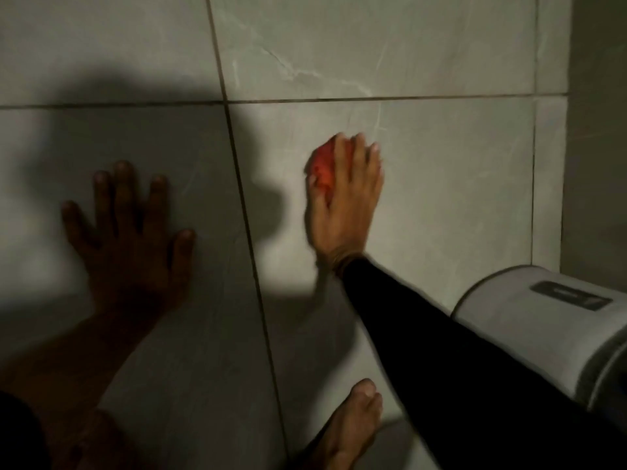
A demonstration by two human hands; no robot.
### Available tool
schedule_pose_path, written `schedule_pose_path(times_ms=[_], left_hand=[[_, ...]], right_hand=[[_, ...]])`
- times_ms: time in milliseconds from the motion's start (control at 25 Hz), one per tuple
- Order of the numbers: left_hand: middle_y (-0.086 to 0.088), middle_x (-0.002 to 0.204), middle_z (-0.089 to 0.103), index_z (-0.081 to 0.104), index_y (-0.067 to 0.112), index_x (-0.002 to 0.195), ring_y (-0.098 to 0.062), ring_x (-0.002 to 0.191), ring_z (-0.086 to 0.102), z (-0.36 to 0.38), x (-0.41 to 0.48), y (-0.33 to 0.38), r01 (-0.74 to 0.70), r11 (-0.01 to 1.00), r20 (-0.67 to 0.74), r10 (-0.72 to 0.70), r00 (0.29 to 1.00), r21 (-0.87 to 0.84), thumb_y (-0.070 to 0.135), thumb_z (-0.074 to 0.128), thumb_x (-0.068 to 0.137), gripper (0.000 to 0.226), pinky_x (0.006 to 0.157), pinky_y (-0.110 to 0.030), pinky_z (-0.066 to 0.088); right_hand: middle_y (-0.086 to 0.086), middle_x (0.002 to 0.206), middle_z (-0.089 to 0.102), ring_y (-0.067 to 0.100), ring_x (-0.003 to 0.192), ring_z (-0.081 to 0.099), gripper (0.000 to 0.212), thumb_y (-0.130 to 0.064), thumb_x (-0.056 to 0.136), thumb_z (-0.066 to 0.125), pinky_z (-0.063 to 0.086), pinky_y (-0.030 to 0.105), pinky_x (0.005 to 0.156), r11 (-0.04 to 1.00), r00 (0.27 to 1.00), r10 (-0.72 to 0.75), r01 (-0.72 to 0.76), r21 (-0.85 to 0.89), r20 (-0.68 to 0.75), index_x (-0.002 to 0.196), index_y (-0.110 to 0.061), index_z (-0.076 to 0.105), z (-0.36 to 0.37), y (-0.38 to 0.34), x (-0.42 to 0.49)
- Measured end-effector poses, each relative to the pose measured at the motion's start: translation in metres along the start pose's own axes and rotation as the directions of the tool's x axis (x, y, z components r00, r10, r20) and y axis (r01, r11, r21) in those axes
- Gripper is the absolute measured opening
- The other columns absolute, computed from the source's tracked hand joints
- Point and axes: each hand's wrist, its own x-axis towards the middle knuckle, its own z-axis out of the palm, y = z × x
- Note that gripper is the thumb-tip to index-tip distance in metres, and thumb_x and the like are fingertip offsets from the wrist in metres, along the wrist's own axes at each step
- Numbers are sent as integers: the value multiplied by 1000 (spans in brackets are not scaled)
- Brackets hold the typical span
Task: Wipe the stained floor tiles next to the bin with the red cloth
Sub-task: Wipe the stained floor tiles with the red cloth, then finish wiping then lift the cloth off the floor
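While the right hand (342,198) is pressing the bunched cloth (322,166) on the tile (441,184) near the bin (543,330), left hand (132,239) is lying spread flat — cloth is mostly balled, risking missed stains — blur hides any.

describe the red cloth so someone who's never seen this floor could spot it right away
Start at the white bin at the right edge and follow the black sleeve out to the right hand, pressed on a pale floor tile. The red cloth is bunched under its fingers, the only bright colour there.
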Motion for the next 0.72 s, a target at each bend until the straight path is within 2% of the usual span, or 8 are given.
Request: schedule_pose_path(times_ms=[120,200,360,480,520,560,640,720], left_hand=[[-21,183,3,14,21,174,-46,169,5,-28,-1,12,-24,998,84,20,996,55,56,32,106,79,128,-73,4],[-24,182,1,11,17,174,-49,168,5,-61,10,18,-52,990,317,8,949,131,55,36,105,82,127,-73,9],[-17,180,23,32,17,169,-39,162,33,-150,27,51,-75,982,755,-83,650,172,56,38,107,73,131,-54,24],[-16,162,57,56,0,154,-31,154,48,-228,-18,148,397,903,922,-1,387,-166,27,42,113,51,127,-39,33],[-12,137,77,70,0,137,-32,140,60,-254,-44,186,566,796,934,-4,357,-213,27,47,112,44,115,-39,46],[-3,104,88,78,9,115,-29,118,70,-276,-67,219,676,694,936,-10,351,-246,33,51,109,37,95,-37,55],[7,69,83,77,21,93,-22,82,75,-316,-106,288,741,618,951,34,308,-263,40,61,103,27,68,-31,58],[9,71,83,79,22,94,-13,69,80,-345,-135,349,652,675,934,178,309,-344,26,73,97,7,55,-26,61]], right_hand=[[15,177,23,44,165,13,73,-34,100,52,10,58,135,984,965,-87,45,172,247,168,-19,30,-8,-31,-120],[10,174,33,38,163,25,64,-28,106,56,21,53,134,932,924,-65,-79,355,377,166,-18,36,-31,-38,-175],[-8,152,62,3,135,61,42,-48,106,54,50,37,117,626,834,139,-492,605,534,147,-45,47,-137,-64,-229],[-36,153,48,-39,129,35,28,-52,100,58,38,-6,97,333,787,385,-605,723,481,119,-31,57,-244,-58,-238],[-29,158,46,-30,139,34,39,-63,98,57,36,-5,105,226,738,446,-641,734,507,115,-28,58,-277,-46,-242],[-15,155,57,-11,143,47,55,-78,92,57,45,14,116,-69,630,430,-691,719,647,120,-31,60,-309,-36,-245],[10,130,77,28,125,72,60,-81,80,71,60,50,107,-45,544,620,-695,717,566,119,-36,73,-353,-7,-258],[7,116,84,29,112,80,41,-56,87,81,68,39,88,-179,452,716,-617,766,532,118,-29,79,-400,38,-266]])
